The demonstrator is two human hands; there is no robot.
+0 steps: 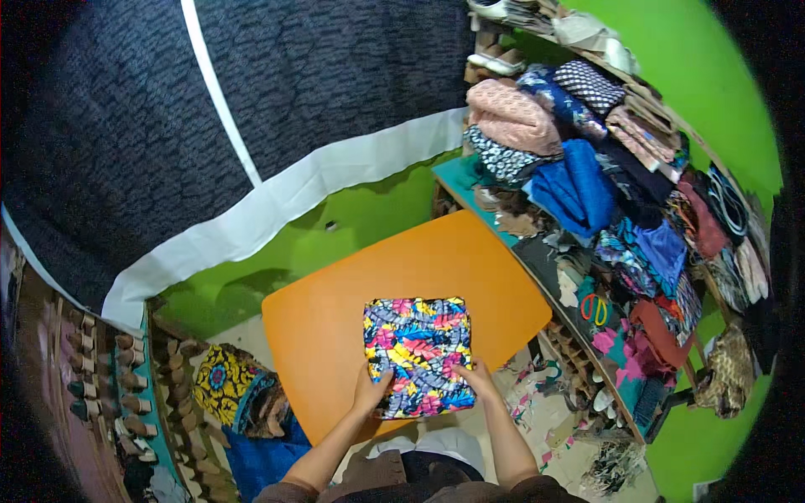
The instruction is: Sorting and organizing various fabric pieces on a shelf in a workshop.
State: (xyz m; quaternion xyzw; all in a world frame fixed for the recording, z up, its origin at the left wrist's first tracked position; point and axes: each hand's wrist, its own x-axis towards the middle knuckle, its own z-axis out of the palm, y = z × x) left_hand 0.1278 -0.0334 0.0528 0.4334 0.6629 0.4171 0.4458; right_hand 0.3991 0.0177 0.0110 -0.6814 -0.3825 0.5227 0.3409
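Observation:
A folded piece of patterned fabric (421,352), bright with pink, yellow, blue and grey shapes on black, is held between my two hands over the near part of an orange table (335,327). My left hand (371,391) grips its lower left edge, thumb on top. At the lower right edge my right hand (476,381) grips it the same way, thumb on the upper face. The fingers beneath the cloth are hidden. Whether the fabric rests on the table or is raised slightly above it, I cannot tell.
On the right, a shelf holds heaped fabrics, among them a blue cloth (574,189), a pink cloth (511,116) and scissors (594,309). Scraps (537,386) litter the floor. A yellow patterned cloth (225,381) lies left of the table; shoe racks (134,394) stand farther left.

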